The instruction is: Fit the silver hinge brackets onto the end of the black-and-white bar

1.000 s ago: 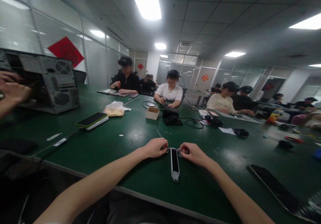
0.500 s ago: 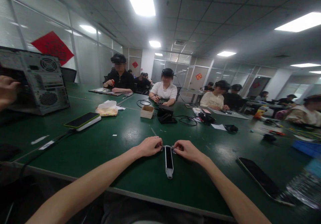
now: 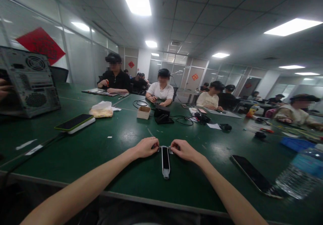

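Note:
A slim, light-grey object with a long black face (image 3: 165, 159) lies on the green table in front of me, its narrowed grey end toward me. At its far left corner, my left hand (image 3: 147, 147) is closed, fingertips pinching a small greyish piece that is mostly hidden. On the opposite side, my right hand (image 3: 183, 149) pinches a similar small, shiny greyish piece (image 3: 171, 151). Both hands rest low at the table, one on each side of the object's far end. Whether the small pieces are joined to it I cannot tell.
A phone (image 3: 249, 173) and a water bottle (image 3: 300, 174) stand to my right, with a blue tray (image 3: 296, 144) behind. Ahead are a small cardboard box (image 3: 143, 112) and a black stand (image 3: 163, 114). Left are a green-edged phone (image 3: 74, 122), a tissue pack (image 3: 101, 110) and a computer case (image 3: 32, 83).
My view has swung right, so everything slides left in the picture and the bottle comes into sight. Both hands keep their pinch beside the object's far end.

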A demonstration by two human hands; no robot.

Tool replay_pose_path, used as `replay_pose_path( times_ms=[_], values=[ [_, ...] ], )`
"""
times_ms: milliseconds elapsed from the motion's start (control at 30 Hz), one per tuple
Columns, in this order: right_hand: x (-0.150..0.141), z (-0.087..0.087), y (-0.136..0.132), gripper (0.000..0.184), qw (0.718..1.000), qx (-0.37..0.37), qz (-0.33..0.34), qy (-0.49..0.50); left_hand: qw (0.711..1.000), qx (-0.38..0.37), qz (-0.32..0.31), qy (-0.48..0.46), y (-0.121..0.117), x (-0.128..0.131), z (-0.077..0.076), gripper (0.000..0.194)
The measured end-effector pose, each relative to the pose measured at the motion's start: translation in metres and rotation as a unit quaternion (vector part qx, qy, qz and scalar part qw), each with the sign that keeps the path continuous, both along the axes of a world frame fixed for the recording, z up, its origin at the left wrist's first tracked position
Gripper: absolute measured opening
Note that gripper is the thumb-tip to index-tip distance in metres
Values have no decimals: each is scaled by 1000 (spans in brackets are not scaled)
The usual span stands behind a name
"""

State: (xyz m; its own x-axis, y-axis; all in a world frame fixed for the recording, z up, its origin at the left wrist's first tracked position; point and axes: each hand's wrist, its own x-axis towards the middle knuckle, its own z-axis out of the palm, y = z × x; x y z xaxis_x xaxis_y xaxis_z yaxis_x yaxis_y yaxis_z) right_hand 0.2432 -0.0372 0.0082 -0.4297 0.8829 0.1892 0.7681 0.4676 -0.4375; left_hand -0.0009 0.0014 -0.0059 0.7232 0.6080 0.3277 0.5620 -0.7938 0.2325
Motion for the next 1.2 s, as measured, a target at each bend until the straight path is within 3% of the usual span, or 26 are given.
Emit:
replay_pose_path(
  times_ms=[333,500,667,800,967,1200],
  values=[
    [1,-1,2,22,1000,9,9,-26,1000,-13,1,0,-2,-1,2,9],
    [3,10,-3,22,1000,13,-7,-25,1000,-19,2,3,-4,0,5,9],
    [6,24,-14,29,994,-99,18,-30,1000,-17,5,4,-2,0,3,8],
    [0,24,-19,27,984,-160,63,-41,1000,-10,2,3,-2,0,3,9],
    [-1,19,-16,12,987,-140,80,-27,1000,-9,5,5,-2,1,3,10],
    [12,14,-3,12,1000,-15,-22,-7,1000,-16,3,3,-4,0,6,11]
  ],
)
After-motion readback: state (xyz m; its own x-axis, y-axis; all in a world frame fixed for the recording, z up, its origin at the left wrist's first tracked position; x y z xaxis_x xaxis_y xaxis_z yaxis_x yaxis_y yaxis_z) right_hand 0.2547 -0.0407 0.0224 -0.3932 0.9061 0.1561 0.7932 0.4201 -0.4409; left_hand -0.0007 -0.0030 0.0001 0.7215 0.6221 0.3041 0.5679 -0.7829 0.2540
